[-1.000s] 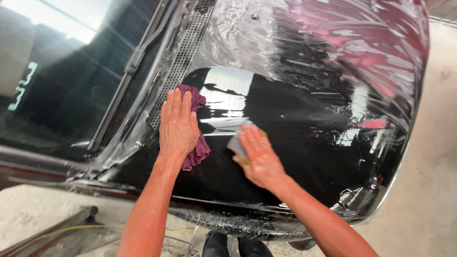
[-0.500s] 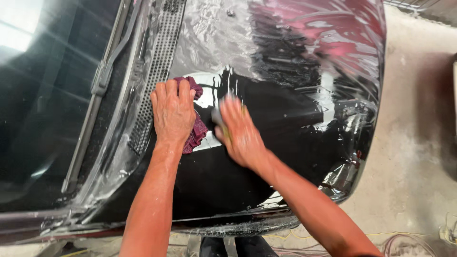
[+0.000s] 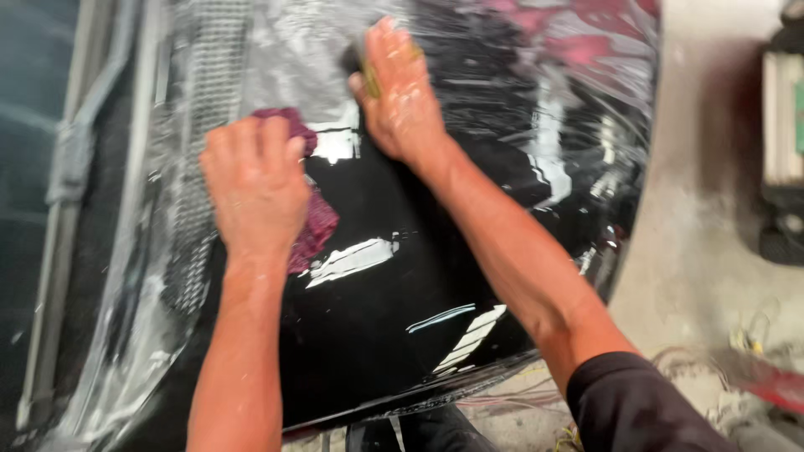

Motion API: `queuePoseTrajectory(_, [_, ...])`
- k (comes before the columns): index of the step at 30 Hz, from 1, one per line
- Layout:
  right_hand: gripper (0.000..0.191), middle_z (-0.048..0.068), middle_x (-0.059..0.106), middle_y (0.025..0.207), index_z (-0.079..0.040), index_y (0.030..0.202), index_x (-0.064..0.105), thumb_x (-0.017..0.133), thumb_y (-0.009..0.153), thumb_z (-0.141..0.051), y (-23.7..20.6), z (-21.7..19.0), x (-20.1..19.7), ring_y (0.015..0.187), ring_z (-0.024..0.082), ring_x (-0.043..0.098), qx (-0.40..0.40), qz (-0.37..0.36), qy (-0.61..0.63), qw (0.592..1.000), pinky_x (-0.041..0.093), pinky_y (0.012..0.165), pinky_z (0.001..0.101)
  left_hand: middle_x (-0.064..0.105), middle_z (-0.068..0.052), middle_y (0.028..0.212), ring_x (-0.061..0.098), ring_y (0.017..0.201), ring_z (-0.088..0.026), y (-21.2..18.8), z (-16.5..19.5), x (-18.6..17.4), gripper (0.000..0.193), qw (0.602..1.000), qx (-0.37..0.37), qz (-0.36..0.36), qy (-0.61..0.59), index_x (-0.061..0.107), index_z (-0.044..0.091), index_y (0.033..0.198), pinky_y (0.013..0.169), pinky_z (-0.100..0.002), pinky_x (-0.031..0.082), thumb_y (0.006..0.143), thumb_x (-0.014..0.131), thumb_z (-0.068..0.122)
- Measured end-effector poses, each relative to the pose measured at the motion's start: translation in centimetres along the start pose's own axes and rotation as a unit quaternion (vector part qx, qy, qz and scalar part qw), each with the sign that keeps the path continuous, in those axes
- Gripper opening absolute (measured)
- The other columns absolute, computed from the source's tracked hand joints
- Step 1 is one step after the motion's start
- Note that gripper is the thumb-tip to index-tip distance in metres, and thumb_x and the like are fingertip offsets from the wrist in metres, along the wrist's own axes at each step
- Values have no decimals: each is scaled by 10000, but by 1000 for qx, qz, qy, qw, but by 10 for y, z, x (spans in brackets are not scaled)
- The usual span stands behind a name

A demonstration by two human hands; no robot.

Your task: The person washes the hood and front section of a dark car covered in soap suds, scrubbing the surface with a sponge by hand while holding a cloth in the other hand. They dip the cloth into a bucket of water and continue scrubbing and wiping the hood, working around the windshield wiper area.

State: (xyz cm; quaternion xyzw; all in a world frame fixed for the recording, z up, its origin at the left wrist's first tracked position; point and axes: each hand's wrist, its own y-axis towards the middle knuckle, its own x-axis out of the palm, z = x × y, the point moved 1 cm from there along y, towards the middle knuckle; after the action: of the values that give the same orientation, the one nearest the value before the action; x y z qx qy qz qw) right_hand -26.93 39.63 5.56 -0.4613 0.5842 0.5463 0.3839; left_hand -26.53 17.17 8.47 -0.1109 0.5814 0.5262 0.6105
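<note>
So the person's leaning over a glossy black car hood (image 3: 394, 335), wet and soapy up near the windshield (image 3: 33, 167). Left hand (image 3: 255, 184) is pressed flat on a maroon cloth (image 3: 314, 226), fingers spread over it, not really gripping. Right hand (image 3: 402, 100) sits further up the hood with its fingers curled around a small yellowish sponge (image 3: 373, 79), mostly hidden under the palm. Concrete floor (image 3: 695, 276) off to the right.

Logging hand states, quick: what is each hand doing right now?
Left hand: pressed flat on the maroon cloth.
Right hand: closed on a small pad, mostly hidden.
</note>
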Motion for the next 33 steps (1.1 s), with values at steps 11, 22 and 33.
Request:
queuePoseTrajectory(11, [503,253,490,1471,-4,1425,499,603,965,-178,-108,72,-60,1377,475,451,112,-129,60,983,366,1121,567,598,-123,1223,520,1149,-345,-12,-4,7,270,1000,7,-3,-19,608,44,1219,1031,-497,422,1024,774,132])
queuePoseTrajectory(22, [687,227,397,1642,-27,1552,421,577,1029,-445,-151,-63,-40,1519,456,373,62,-28,238,969,264,1267,567,571,-103,1197,499,1156,-298,-28,-19,19,134,998,59,-20,-27,568,53,1184,1060,-416,382,1127,554,174])
queuePoseTrajectory(33, [277,226,560,1274,-15,1173,588,507,1007,-221,-179,118,-98,1229,400,538,407,28,74,910,411,1096,485,565,-75,1152,501,1129,-271,-42,-35,31,238,997,75,-13,-5,585,57,1136,1061,-384,368,1150,449,252])
